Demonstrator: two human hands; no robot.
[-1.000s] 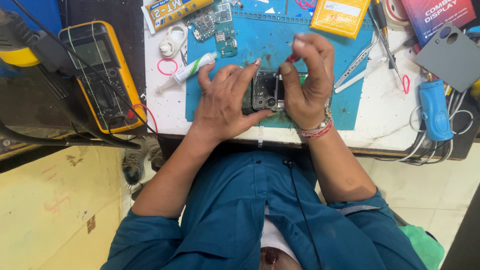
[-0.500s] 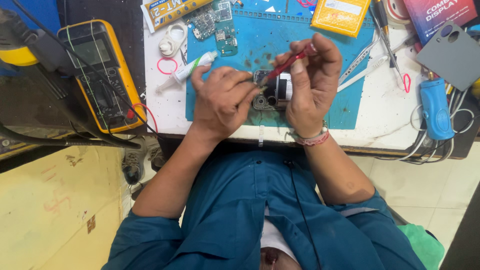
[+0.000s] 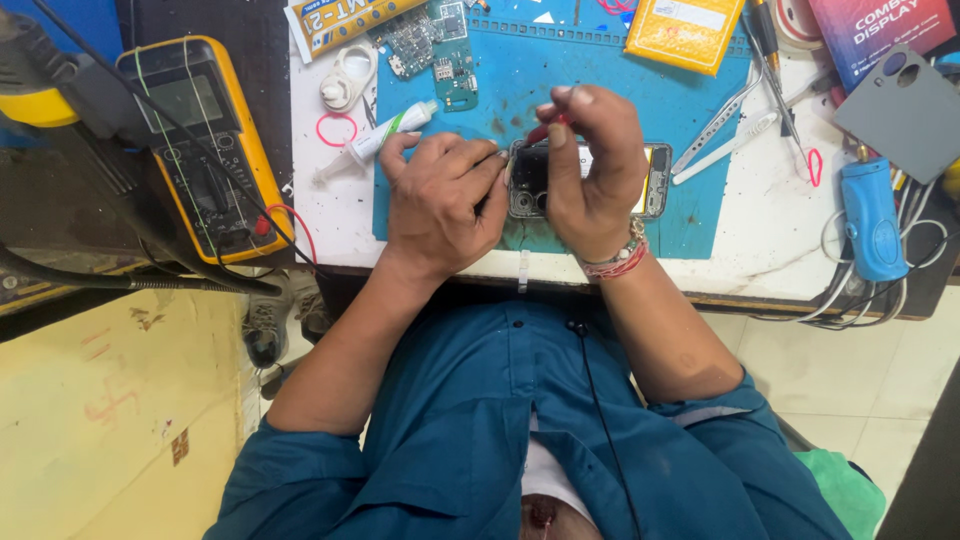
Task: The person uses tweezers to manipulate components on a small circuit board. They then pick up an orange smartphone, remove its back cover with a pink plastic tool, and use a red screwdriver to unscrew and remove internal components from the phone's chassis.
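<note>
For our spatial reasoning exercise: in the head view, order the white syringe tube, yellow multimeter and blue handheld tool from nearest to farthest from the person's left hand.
1. White syringe tube, just above the left hand.
2. Yellow multimeter, off the mat's left side.
3. Blue handheld tool, far across the table, beyond the right hand.

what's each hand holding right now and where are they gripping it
The left hand steadies the opened phone at its camera end. The right hand pinches a red-handled tool by its handle over the phone.
</note>
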